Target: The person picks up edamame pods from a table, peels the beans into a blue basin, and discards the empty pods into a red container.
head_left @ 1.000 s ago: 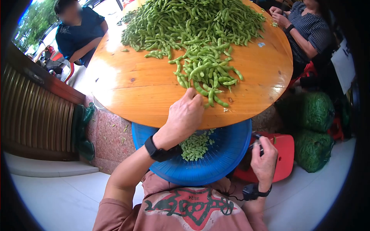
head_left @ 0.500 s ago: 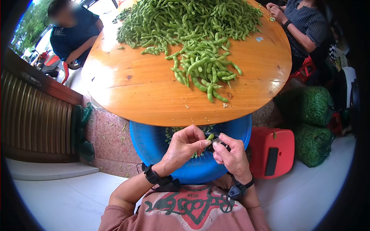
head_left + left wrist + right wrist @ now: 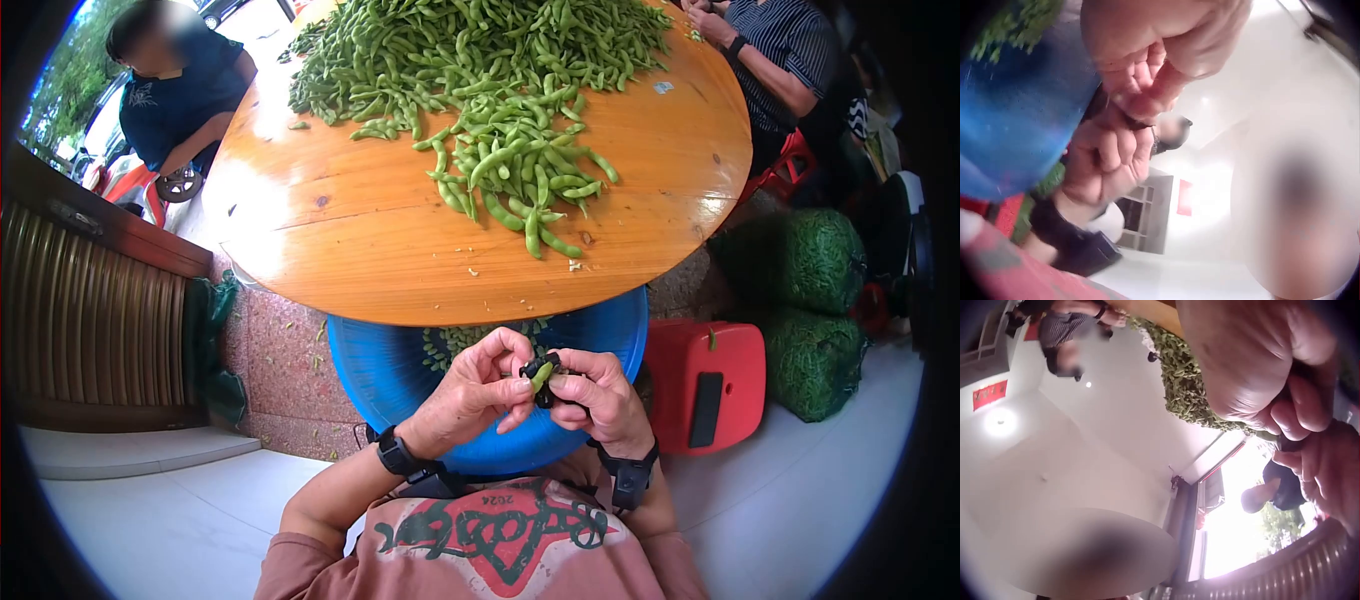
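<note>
Over the blue basin [image 3: 360,390] my two hands meet, as the head view shows. My left hand [image 3: 475,390] pinches one end of a green soybean pod [image 3: 541,377] between thumb and fingertips. From the other side my right hand [image 3: 605,400] holds a small black tool [image 3: 547,397] against the pod, fingers curled round it; its kind I cannot tell. Shelled beans [image 3: 440,345] lie in the basin, partly hidden under the table edge and my hands. In the left wrist view, the fingertips of both hands come together and the pod is mostly hidden.
A wooden table [image 3: 340,240] carries a large heap of soybean pods [image 3: 480,60], with a smaller cluster [image 3: 530,170] nearer me. A red stool [image 3: 735,390] and full green net bags [image 3: 815,365] stand at the right. Two other people sit at the table's far sides.
My left hand has come back from the pods on the table, bringing one pod to the black tool over the basin. My right hand has moved in from the stool side to meet it.
</note>
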### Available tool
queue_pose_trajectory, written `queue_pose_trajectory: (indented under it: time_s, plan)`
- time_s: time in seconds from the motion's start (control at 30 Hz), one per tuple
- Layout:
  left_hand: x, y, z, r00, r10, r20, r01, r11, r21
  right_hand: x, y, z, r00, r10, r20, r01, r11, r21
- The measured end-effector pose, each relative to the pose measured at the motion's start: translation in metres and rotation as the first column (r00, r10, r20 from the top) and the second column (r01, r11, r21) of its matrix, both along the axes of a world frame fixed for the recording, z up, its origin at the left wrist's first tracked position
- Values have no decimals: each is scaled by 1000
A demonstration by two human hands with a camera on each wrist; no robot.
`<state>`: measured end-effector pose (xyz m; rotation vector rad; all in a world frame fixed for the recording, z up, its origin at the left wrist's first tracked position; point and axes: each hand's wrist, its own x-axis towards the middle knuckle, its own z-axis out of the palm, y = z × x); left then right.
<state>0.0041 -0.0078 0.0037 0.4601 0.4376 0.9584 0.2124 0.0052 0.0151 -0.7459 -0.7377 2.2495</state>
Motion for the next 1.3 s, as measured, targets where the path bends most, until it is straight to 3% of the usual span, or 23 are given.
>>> queue_pose_trajectory:
  time_s: [0.03,0.07,0.1,0.13,0.17,0.2,0.3,0.33,0.37,0.43,0.47,0.53,0.6,0.63,0.67,0.73,0.77,0.83,0.97,1.03,1.07,1.13,1.3]
  plan:
    - [-1,1,3,995,-17,-96,17,1000,6,-1,-1,2,1000,0,-1,0,1000,-1]
    - [1,1,4,995,-17,-97,17,1000,4,-3,-3,5,984,-39,173,19,993,114]
    - [4,2,3,934,74,-349,-14,985,170,-5,-4,7,936,-97,337,19,973,228]
    - [7,3,5,807,196,-558,1,943,333,-6,-5,5,936,-98,337,20,974,227]
    - [5,3,9,744,244,-622,-5,933,360,-8,-6,2,875,-198,442,-23,895,445]
    - [4,3,8,745,242,-621,-4,933,359,-9,-7,0,799,-316,512,-99,771,629]
    - [-1,3,3,715,250,-653,15,928,372,-8,-8,7,751,-313,582,-207,725,657]
    - [-7,6,1,841,105,-531,54,960,275,-6,-8,8,756,-275,594,-254,713,654]
    - [-10,7,-1,927,-37,-373,113,976,184,-3,-8,9,756,-272,595,-256,714,651]
    - [-9,5,-8,956,-89,-278,125,986,112,3,-7,13,849,-12,528,-294,821,490]
    - [-7,4,-10,975,-135,-178,144,989,43,3,-7,14,849,-11,529,-294,822,489]
    - [-3,3,-5,977,-127,-172,133,991,22,2,-7,15,827,-35,560,-248,873,420]
    - [1,0,1,848,-69,-525,117,991,59,1,-7,10,803,-127,582,-257,807,531]
    - [3,-2,0,784,-23,-621,105,990,96,0,-7,8,777,-221,589,-271,727,631]
    - [3,-2,4,784,-24,-620,106,990,96,-2,-8,9,777,-222,590,-271,728,630]
    - [3,0,13,537,58,-842,207,958,198,-6,-9,12,748,-289,598,-239,724,647]
    - [4,-1,10,539,57,-841,207,958,197,-7,-10,10,747,-288,600,-240,725,646]
    - [5,-4,3,461,349,-816,236,838,492,-9,-11,1,708,-406,578,-225,646,730]
    - [1,-1,3,463,141,-875,254,925,284,-20,-14,-4,632,-507,586,-203,621,757]
    - [3,-2,-10,735,1,-679,69,995,76,-27,-16,-9,543,-606,580,-228,559,797]
    - [4,-2,-14,735,4,-678,66,995,77,-31,-15,-12,545,-606,580,-230,558,798]
    - [8,-2,-18,857,32,-514,-35,999,4,-38,-15,-15,483,-711,512,-205,477,855]
    - [24,-5,-27,935,99,-340,-142,984,-104,-42,-14,-18,451,-740,499,-193,465,864]
